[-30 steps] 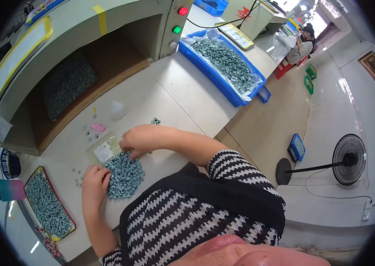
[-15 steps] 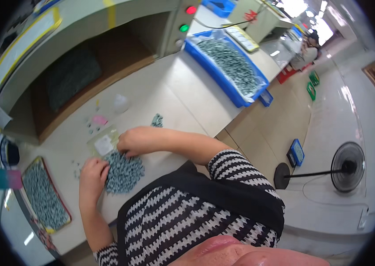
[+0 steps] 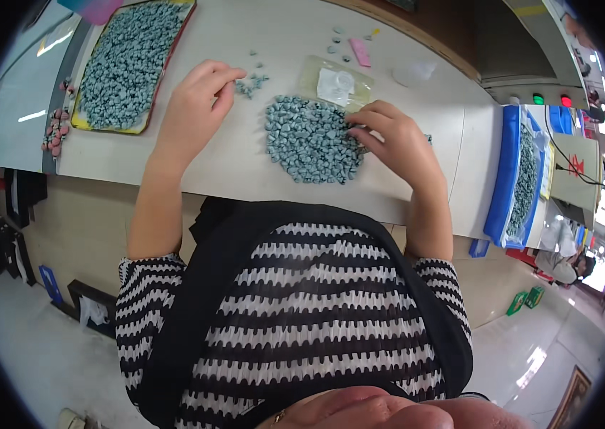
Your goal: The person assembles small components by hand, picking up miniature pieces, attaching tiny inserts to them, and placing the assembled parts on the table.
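Two hands sorting small grey-green parts on a pale bench (image 3: 245, 171).

The right hand (image 3: 395, 139) rests on the loose pile of parts (image 3: 311, 139), fingers curled narrow, pinching among them. Left of the pile, the left hand (image 3: 195, 107) pinches near a few stray parts (image 3: 251, 84). Further left, a yellow-rimmed tray (image 3: 105, 127) is full of parts; right of the pile, a blue bin (image 3: 506, 179) holds more.

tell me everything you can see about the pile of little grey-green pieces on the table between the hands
The pile of grey-green pieces is a loose, flat heap of many small, chunky, matte bits, all alike in colour, lying on the pale table near its front edge. The right hand rests its fingertips on the pile's right side. The left hand is apart from it, beside a few stray pieces.
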### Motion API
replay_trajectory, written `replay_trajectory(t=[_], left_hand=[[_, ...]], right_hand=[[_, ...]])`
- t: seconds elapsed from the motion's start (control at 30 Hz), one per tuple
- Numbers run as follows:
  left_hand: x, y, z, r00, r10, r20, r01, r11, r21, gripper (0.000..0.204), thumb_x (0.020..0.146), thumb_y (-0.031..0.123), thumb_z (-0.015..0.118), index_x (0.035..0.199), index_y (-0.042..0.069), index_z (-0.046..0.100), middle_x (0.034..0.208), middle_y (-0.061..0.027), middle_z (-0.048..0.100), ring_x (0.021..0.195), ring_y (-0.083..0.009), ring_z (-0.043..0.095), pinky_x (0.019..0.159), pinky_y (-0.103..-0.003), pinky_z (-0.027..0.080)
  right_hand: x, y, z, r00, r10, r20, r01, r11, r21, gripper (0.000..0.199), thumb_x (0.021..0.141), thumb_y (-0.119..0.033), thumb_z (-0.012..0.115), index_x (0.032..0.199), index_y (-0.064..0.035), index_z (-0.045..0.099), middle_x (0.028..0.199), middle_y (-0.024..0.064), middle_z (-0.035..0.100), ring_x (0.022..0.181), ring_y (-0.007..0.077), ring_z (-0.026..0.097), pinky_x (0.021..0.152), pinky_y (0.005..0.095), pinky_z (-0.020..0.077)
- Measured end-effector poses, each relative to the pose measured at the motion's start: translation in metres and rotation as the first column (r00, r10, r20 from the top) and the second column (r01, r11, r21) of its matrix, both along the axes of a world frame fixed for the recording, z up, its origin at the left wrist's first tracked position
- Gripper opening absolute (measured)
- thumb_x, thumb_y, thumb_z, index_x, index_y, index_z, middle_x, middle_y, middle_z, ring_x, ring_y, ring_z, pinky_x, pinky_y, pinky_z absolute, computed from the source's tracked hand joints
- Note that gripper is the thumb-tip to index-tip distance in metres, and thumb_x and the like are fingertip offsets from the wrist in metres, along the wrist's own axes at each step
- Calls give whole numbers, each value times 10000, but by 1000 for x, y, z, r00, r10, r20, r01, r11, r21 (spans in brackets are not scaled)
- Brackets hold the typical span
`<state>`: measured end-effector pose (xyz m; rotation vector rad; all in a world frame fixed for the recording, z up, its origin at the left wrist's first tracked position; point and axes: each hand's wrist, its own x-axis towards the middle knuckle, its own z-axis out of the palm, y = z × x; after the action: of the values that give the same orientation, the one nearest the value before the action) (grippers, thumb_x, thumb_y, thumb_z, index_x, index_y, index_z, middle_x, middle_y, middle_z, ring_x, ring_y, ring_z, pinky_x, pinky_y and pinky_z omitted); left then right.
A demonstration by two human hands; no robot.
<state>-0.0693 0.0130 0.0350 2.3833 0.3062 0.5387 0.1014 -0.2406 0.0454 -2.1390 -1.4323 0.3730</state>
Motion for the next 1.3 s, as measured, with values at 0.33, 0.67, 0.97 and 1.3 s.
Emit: replay_trajectory(t=[0.33,0.67,0.97,1.3], left_hand=[[-15,-16,-38,992,-124,25,122,990,74,209,823,-32,593,1017,18,654,844,-82,622,648,-202,551,582,-314,457],[-5,-25,-42,996,-91,14,87,978,189,194,738,-22,625,911,62,648,686,-68,577,604,-252,560,552,-355,450],[-7,-26,-47,998,-60,12,57,986,159,177,753,-19,629,909,63,647,691,-69,580,614,-249,560,562,-354,452],[-7,-26,-48,998,-60,-2,60,983,172,161,769,3,629,919,59,650,729,-69,612,647,-247,586,586,-349,470]], right_hand=[[-6,-19,9,982,-156,111,153,988,31,186,835,-102,681,1015,-54,685,990,109,646,856,293,632,738,363,524],[-53,-25,-30,969,-10,248,8,1000,8,720,818,-412,662,1389,-41,429,1447,140,428,1377,338,353,1117,507,290],[-64,-9,-41,938,165,304,-139,985,-107,790,829,-620,517,1415,-96,433,1484,101,394,1390,318,333,1129,533,235],[-51,-31,-39,958,15,285,-26,999,36,659,892,-571,493,1424,-183,448,1499,119,374,1401,337,318,1123,578,207]])
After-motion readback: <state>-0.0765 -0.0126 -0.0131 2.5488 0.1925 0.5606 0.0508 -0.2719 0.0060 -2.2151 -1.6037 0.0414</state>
